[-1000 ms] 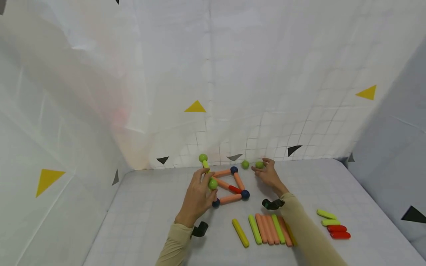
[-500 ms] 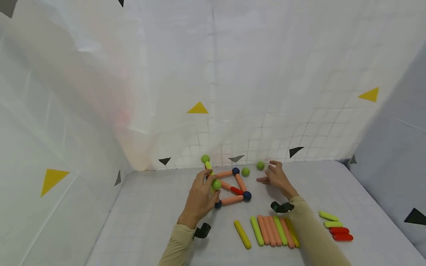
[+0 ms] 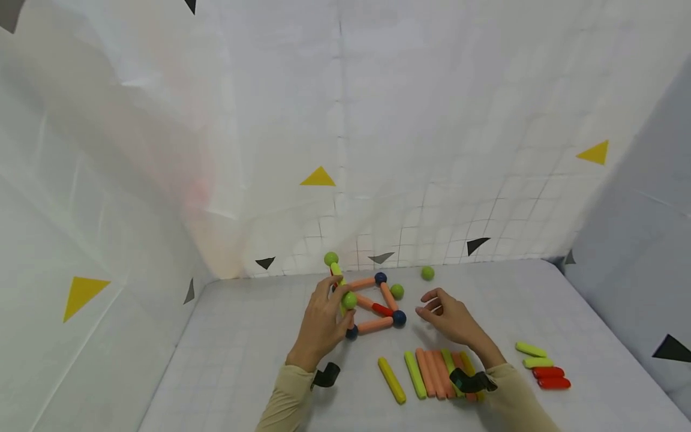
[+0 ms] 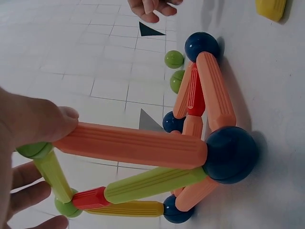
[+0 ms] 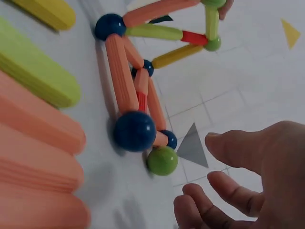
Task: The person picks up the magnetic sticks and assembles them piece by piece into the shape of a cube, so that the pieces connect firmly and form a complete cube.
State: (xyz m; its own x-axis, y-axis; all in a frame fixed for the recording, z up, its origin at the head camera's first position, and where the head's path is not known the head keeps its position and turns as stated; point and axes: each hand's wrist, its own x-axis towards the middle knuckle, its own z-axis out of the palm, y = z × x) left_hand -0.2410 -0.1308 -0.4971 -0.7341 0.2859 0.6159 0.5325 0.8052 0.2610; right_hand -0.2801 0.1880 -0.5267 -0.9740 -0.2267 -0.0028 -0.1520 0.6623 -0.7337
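Near the middle of the table (image 3: 243,360) sits the rod-and-ball frame (image 3: 372,306), a flat square of orange rods and dark blue balls with a raised corner on its left side. My left hand (image 3: 324,324) grips that raised part: in the left wrist view the thumb and fingers pinch the green ball (image 4: 33,149) where an orange rod (image 4: 131,145) and a lime rod meet. My right hand (image 3: 450,318) hovers just right of the frame, fingers loosely curled and holding nothing. One loose green ball (image 3: 397,291) lies touching or almost touching the frame's right edge, just beside a blue ball (image 5: 134,131) in the right wrist view. Another green ball (image 3: 427,273) lies farther off, toward the back wall.

As I judge it, the step in hand is bringing a loose ball to the frame. To do it well, I would keep my left hand's pinch steady, so the raised corner does not sag or pull the flat square across the table. I would take the near green ball from above with thumb and forefinger, not nudging it sideways, since it will roll. Lifting it clear of the blue ball first should keep the joint from being tugged.

A row of spare rods (image 3: 437,375) lies near me under my right forearm, with one yellow rod (image 3: 391,380) apart on its left and four more rods (image 3: 542,366) at the far right.
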